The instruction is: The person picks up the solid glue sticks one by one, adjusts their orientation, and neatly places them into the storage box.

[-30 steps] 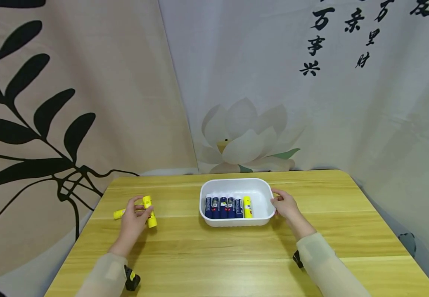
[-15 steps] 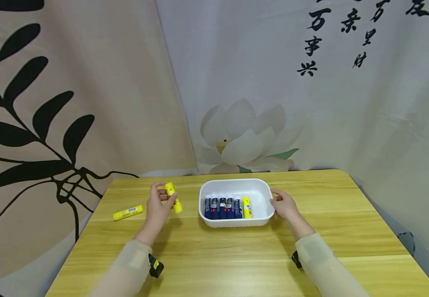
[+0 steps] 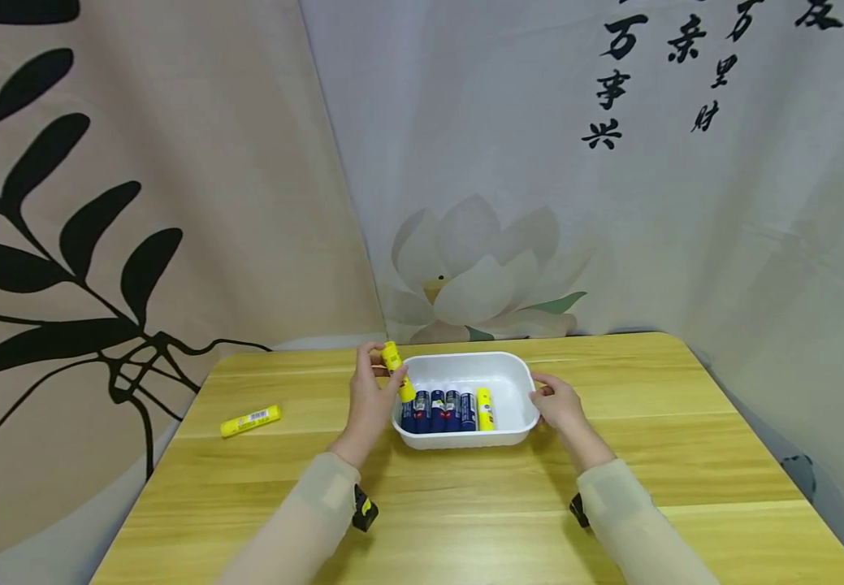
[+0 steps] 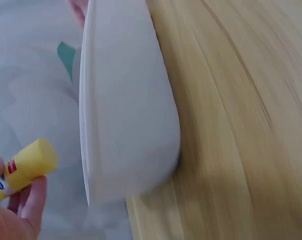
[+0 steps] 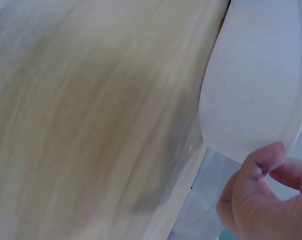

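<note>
My left hand [image 3: 372, 402] holds a yellow glue stick [image 3: 398, 370] between thumb and fingers, tilted over the left end of a white tray [image 3: 509, 439]. In the left wrist view the yellow glue stick [image 4: 37, 159] points toward the tray's outer wall [image 4: 131, 100]. My right hand [image 3: 560, 401] pinches the tray's right rim; in the right wrist view, thumb and finger [image 5: 263, 160] close on that rim. Inside the tray several dark blue glue sticks [image 3: 438, 412] lie side by side in a row, with one yellow glue stick [image 3: 485, 409] at the row's right end.
Another yellow glue stick [image 3: 249, 421] lies on the left of the wooden table [image 3: 465, 512]. A printed cloth backdrop [image 3: 480, 162] hangs behind the table's far edge. Black wrist cameras [image 3: 365, 509] are strapped at both sleeves.
My left hand has carried the yellow glue stick rightward from the table's left side to over the tray, uncovering the other yellow one. My right hand stays at the tray's rim.
</note>
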A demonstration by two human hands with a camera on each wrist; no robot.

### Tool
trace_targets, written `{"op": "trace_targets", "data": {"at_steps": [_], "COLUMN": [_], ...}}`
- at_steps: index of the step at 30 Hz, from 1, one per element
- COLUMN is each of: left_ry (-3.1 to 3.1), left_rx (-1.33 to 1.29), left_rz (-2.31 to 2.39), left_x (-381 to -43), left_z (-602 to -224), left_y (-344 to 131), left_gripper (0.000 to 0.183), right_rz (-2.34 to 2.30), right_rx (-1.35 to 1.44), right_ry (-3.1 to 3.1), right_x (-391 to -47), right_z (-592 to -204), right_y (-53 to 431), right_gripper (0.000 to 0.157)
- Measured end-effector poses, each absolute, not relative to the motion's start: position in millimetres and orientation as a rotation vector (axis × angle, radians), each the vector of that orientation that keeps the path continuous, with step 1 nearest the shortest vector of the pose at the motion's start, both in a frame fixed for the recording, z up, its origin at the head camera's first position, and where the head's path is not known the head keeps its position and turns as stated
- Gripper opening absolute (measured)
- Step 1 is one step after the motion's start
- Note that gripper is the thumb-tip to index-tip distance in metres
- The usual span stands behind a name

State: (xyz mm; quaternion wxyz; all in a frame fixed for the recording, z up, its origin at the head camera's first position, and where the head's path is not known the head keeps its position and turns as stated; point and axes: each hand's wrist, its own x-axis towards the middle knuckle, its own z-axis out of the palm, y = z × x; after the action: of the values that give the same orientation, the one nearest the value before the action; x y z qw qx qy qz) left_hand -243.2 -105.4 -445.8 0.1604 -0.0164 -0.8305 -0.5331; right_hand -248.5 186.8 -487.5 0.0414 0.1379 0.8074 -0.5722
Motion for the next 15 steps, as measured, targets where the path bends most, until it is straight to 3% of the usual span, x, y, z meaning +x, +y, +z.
{"op": "trace_targets", "data": {"at_steps": [15], "left_ry": [-2.601], "left_rx": [-0.056], "left_rz": [-1.577], "left_x": [-248.4], "left_z": [-461.4], "left_y": [-6.5], "left_gripper": [0.044], "right_rz": [-1.719], "right_rx": [0.421], "right_ry": [2.517], "right_x": [-247.0], "right_z": [-483.7], "right_y": [185.4], "right_gripper": [0.042]}}
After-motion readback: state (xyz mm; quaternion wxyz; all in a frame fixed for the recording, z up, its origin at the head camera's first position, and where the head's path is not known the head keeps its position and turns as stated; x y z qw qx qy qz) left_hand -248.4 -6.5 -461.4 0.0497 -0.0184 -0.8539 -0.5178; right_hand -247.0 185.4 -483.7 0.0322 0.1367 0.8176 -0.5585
